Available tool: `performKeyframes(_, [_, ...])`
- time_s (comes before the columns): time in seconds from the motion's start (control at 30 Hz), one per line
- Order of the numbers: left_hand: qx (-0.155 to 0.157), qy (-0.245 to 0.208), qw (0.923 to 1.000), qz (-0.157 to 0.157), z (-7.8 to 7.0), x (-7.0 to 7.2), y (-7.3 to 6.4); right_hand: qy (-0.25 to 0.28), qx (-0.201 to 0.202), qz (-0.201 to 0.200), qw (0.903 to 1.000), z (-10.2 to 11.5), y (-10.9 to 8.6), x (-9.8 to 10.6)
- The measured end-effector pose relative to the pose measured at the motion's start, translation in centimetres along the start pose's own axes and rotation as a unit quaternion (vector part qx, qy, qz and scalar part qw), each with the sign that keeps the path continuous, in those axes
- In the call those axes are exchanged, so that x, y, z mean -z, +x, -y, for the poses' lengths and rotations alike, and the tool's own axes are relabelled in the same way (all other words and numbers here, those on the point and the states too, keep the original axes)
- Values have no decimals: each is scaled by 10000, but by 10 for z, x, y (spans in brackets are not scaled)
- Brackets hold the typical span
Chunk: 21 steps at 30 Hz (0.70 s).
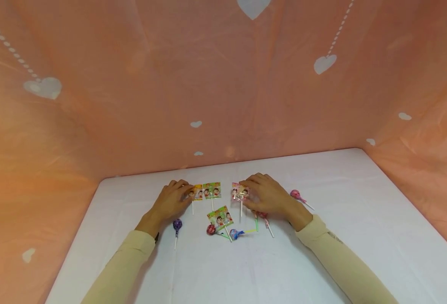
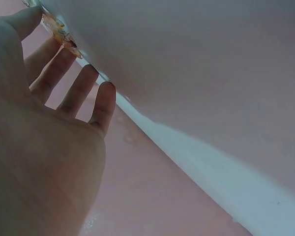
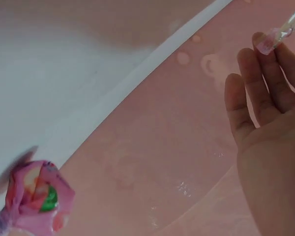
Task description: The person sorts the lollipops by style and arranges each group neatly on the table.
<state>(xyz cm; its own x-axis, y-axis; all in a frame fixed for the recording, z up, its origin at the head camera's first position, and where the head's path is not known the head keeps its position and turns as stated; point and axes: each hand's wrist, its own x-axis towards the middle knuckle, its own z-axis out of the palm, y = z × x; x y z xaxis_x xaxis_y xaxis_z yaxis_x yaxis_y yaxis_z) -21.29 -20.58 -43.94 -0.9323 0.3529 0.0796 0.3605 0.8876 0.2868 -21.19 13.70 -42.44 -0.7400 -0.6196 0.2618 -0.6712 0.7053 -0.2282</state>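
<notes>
On the white table, my left hand (image 1: 172,200) pinches the left edge of a lollipop in a flat orange wrapper (image 1: 197,193). Close to its right lies a lollipop in a flat green wrapper (image 1: 212,190). My right hand (image 1: 271,195) pinches a lollipop in a flat pink wrapper (image 1: 235,191), whose white stick points toward me. In the left wrist view, the orange wrapper (image 2: 61,35) shows between thumb and fingers. At the top edge of the right wrist view, the pink wrapper (image 3: 266,44) lies against the fingertips; the thumb is out of that view.
Nearer to me lie another green-wrapped lollipop (image 1: 219,218), a red round one (image 1: 211,229) and a blue one (image 1: 235,234). A purple lollipop (image 1: 177,224) is at the left, a pink one (image 1: 295,194) right of my right hand. Orange cloth (image 1: 227,84) stands behind the table.
</notes>
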Motion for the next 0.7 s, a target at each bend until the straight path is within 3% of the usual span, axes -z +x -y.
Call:
performKeyframes(0.3, [-26, -36, 10000, 1, -2, 1, -1, -23, 101, -112, 9999, -3, 10, -2])
performKeyframes(0.7, [1, 21, 10000, -18, -4, 2, -2, -91, -39, 37, 9999, -10, 19, -4])
